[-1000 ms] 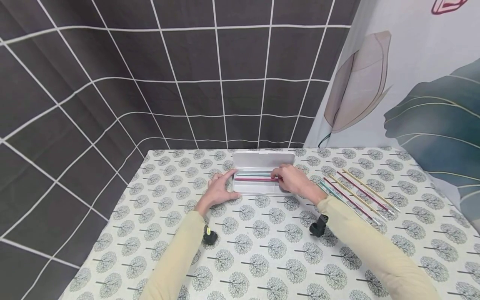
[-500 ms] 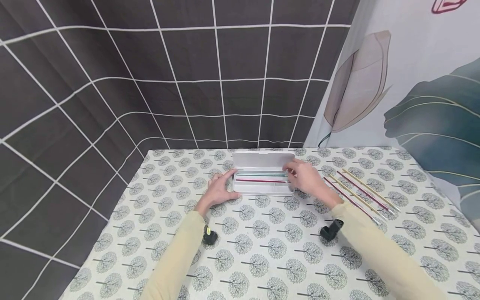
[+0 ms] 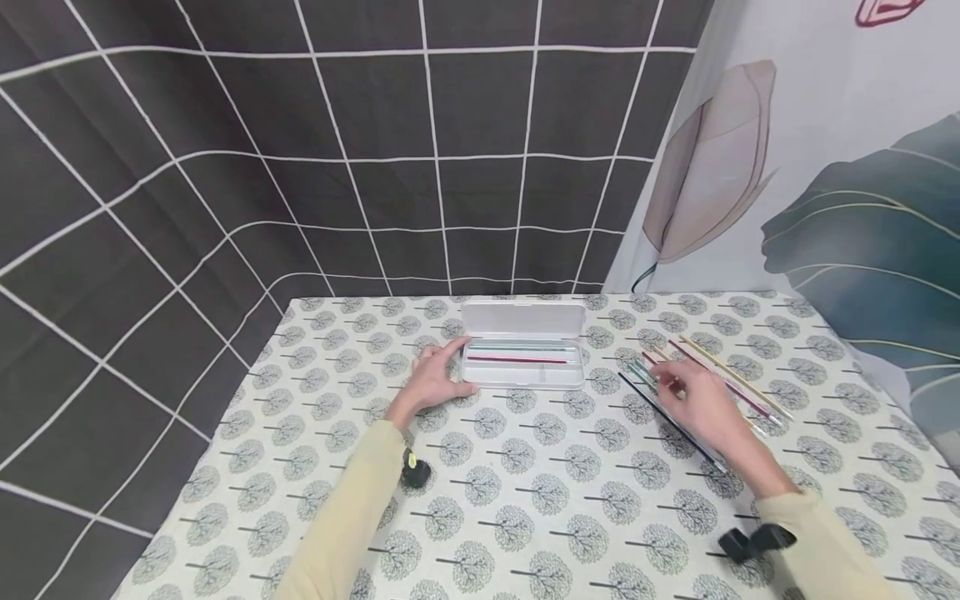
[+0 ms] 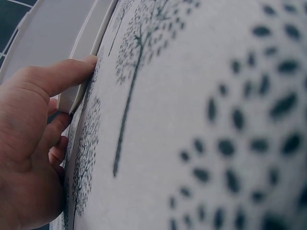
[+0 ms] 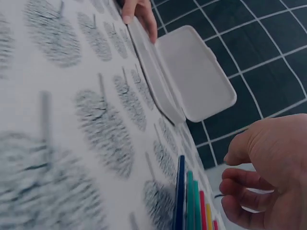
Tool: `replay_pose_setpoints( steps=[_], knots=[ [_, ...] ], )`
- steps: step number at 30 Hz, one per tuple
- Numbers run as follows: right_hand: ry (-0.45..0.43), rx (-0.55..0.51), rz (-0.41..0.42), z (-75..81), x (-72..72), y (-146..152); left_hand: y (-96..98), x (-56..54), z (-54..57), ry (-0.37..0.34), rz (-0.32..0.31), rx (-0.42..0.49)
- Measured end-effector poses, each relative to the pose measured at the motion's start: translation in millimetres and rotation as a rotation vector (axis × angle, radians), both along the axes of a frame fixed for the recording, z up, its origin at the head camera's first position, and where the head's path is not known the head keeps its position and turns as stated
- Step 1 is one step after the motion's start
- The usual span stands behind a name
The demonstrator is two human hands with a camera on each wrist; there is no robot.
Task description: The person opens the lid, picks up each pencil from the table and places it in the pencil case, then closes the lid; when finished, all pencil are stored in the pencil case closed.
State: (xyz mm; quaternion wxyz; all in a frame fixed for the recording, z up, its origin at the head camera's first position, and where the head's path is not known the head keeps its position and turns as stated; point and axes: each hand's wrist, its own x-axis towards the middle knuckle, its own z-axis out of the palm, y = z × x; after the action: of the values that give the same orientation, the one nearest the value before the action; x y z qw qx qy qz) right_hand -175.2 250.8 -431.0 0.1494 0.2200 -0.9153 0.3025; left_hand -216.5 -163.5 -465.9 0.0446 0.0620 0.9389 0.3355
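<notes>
A white hinged case (image 3: 522, 319) stands open on the table, a crimson stick (image 3: 517, 360) and pale teal sticks (image 3: 517, 342) lying inside it. My left hand (image 3: 431, 383) grips its left end; in the left wrist view the thumb (image 4: 72, 74) is on the case's edge, the other fingers tucked at the corner. My right hand (image 3: 701, 404) is over a row of thin pencil-like sticks, fingers loosely curled with nothing visible between them. The dark blue stick (image 3: 671, 421) is nearest the case; teal, red and yellow ones line up beside it in the right wrist view, partly hidden by the hand in the head view.
White cloth with a tree print (image 3: 480, 517) covers the table. A dark gridded curtain (image 3: 480, 192) hangs behind its far edge, and a pale leaf-patterned curtain (image 3: 810, 108) at the right. Beyond the right hand lies a yellow stick (image 3: 731, 372).
My right hand has left the case's right side and moved right and nearer, over the loose sticks. The left hand stays on the case's left end.
</notes>
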Motion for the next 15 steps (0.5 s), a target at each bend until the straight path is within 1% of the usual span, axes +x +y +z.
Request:
replay_pose_setpoints(
  steps=[3, 7, 12, 15],
  knots=[
    [0.012, 0.020, -0.031, -1.8, 17.2, 8, -0.2, -0.1, -0.1, 0.003, 0.000, 0.001],
    [0.019, 0.037, -0.066, -4.7, 35.6, 16, -0.4, 0.1, 0.1, 0.004, -0.001, 0.005],
    [0.002, 0.049, -0.117, -8.2, 50.0, 20, -0.6, 0.1, -0.2, 0.010, -0.001, -0.003],
    [-0.004, 0.037, -0.121, -9.2, 56.5, 21, -0.6, 0.4, -0.1, 0.007, -0.006, -0.009]
  ],
)
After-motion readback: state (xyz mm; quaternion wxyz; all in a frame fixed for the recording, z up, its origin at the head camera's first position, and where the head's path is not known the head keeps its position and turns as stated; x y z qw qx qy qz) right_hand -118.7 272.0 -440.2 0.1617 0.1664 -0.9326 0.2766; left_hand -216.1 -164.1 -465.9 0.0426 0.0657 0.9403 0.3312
